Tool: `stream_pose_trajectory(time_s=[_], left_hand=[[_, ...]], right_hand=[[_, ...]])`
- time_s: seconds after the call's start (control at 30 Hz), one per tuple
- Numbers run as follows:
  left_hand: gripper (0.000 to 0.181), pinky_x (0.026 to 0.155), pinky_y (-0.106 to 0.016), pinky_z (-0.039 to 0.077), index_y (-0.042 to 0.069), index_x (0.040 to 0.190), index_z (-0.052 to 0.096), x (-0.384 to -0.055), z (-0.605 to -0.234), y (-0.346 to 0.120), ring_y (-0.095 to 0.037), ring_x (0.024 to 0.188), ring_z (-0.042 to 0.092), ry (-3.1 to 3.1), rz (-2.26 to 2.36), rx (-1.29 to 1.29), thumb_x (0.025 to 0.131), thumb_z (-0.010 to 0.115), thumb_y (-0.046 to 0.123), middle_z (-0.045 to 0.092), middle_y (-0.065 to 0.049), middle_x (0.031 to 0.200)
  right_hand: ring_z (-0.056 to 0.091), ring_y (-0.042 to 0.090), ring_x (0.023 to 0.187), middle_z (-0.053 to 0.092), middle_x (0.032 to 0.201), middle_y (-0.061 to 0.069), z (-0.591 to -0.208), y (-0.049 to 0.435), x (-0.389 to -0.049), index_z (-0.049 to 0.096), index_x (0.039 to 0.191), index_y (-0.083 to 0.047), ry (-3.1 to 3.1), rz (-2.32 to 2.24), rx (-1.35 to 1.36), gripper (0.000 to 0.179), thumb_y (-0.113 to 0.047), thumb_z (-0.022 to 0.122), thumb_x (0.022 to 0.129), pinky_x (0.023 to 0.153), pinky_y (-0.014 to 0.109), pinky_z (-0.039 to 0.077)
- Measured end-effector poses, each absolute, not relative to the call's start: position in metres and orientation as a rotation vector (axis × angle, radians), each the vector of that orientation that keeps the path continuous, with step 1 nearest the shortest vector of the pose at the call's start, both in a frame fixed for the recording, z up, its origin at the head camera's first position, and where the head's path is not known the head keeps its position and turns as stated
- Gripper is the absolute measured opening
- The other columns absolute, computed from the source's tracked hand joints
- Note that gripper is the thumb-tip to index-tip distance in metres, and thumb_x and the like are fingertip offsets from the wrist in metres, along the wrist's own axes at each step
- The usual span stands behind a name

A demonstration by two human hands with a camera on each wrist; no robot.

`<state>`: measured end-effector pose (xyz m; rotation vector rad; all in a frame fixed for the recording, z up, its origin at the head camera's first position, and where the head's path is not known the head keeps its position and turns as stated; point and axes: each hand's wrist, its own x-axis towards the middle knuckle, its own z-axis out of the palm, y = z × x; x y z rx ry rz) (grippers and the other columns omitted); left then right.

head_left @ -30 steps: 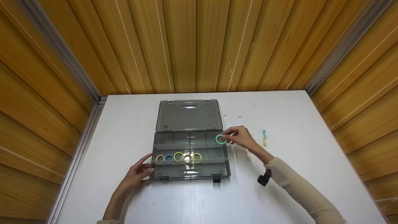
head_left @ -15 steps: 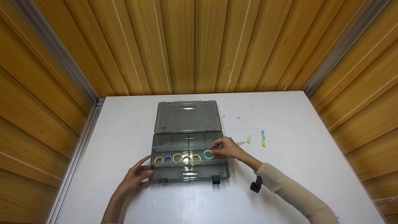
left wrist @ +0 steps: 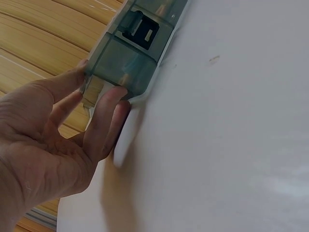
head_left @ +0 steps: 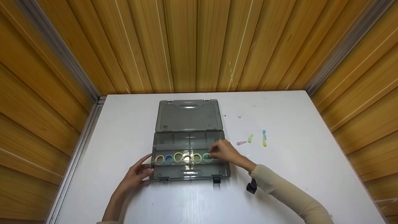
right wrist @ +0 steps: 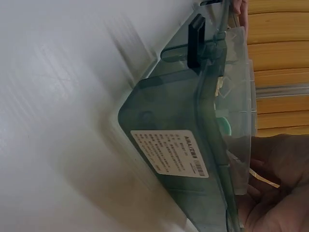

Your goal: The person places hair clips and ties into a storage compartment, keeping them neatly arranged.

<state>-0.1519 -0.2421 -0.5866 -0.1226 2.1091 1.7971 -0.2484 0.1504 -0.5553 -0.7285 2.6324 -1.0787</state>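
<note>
A grey see-through storage box [head_left: 189, 171] lies with its lid [head_left: 188, 116] folded back. Several coloured rings stand in a row in its middle section, among them a peach ring [head_left: 159, 160], a blue ring [head_left: 168, 159] and a yellow ring [head_left: 178, 156]. At the right end of that row my right hand [head_left: 224, 151] pinches a mint-green ring [head_left: 207, 157], also partly visible through the plastic in the right wrist view. My left hand [head_left: 135, 174] grips the box at its left front corner; in the left wrist view, thumb and fingers [left wrist: 108, 111] bend around that corner.
Right of the box lie a pink hair clip [head_left: 241, 143], a light-green hair clip [head_left: 250, 138], a blue hair clip [head_left: 264, 134] and a yellow hair clip [head_left: 264, 142]. Clear dividers [head_left: 174, 145] rise inside the box. A black latch [head_left: 216, 179] projects at the front.
My right hand has carried the mint-green ring from the back right compartment forward and left into the middle row. My left hand has stayed at the box's corner.
</note>
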Motion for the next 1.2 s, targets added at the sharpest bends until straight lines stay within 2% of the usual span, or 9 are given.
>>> stream_pose_trajectory(time_s=[0.37, 0.63, 0.8, 1.0, 1.2], left_hand=[[0.071, 0.089, -0.043, 0.06, 0.023, 0.161, 0.033, -0.15, -0.587, -0.243, -0.025, 0.116, 0.061, 2.102, 1.794, -0.124, 0.099, 0.068, 0.02, 0.052, -0.026, 0.141], [0.071, 0.091, -0.044, 0.059, 0.022, 0.16, 0.034, -0.152, -0.585, -0.242, -0.026, 0.116, 0.061, 2.107, 1.802, -0.085, 0.099, 0.069, 0.018, 0.052, -0.026, 0.141], [0.071, 0.091, -0.045, 0.059, 0.023, 0.16, 0.034, -0.153, -0.586, -0.24, -0.028, 0.117, 0.061, 2.108, 1.794, -0.087, 0.099, 0.068, 0.018, 0.052, -0.026, 0.141], [0.069, 0.096, -0.049, 0.057, 0.027, 0.16, 0.036, -0.155, -0.586, -0.236, -0.028, 0.119, 0.062, 2.112, 1.78, -0.161, 0.099, 0.069, 0.02, 0.055, -0.023, 0.141], [0.07, 0.097, -0.051, 0.057, 0.025, 0.16, 0.035, -0.157, -0.586, -0.235, -0.029, 0.119, 0.062, 2.129, 1.766, -0.151, 0.099, 0.068, 0.021, 0.054, -0.025, 0.142]], right_hand=[[0.07, 0.016, 0.074, 0.077, 0.082, 0.009, -0.563, 0.142, -0.245, 0.078, 0.087, -0.001, 2.749, -0.927, -0.811, 0.004, -0.003, 0.08, 0.083, 0.064, 0.03, 0.056], [0.073, 0.019, 0.08, 0.078, 0.088, 0.01, -0.561, 0.142, -0.245, 0.078, 0.096, -0.002, 2.72, -0.962, -0.78, 0.012, -0.004, 0.079, 0.085, 0.069, 0.032, 0.059], [0.073, 0.021, 0.085, 0.078, 0.095, 0.011, -0.545, 0.151, -0.24, 0.077, 0.104, -0.002, 2.643, -1.034, -0.756, 0.017, -0.006, 0.079, 0.087, 0.073, 0.029, 0.059], [0.073, 0.024, 0.08, 0.078, 0.096, 0.015, -0.518, 0.174, -0.241, 0.077, 0.107, -0.001, 2.677, -1.081, -0.794, 0.018, -0.005, 0.076, 0.089, 0.068, 0.025, 0.058], [0.073, 0.026, 0.074, 0.078, 0.094, 0.016, -0.507, 0.204, -0.25, 0.077, 0.106, -0.002, 2.741, -1.114, -0.753, 0.016, -0.004, 0.075, 0.09, 0.064, 0.021, 0.055]])
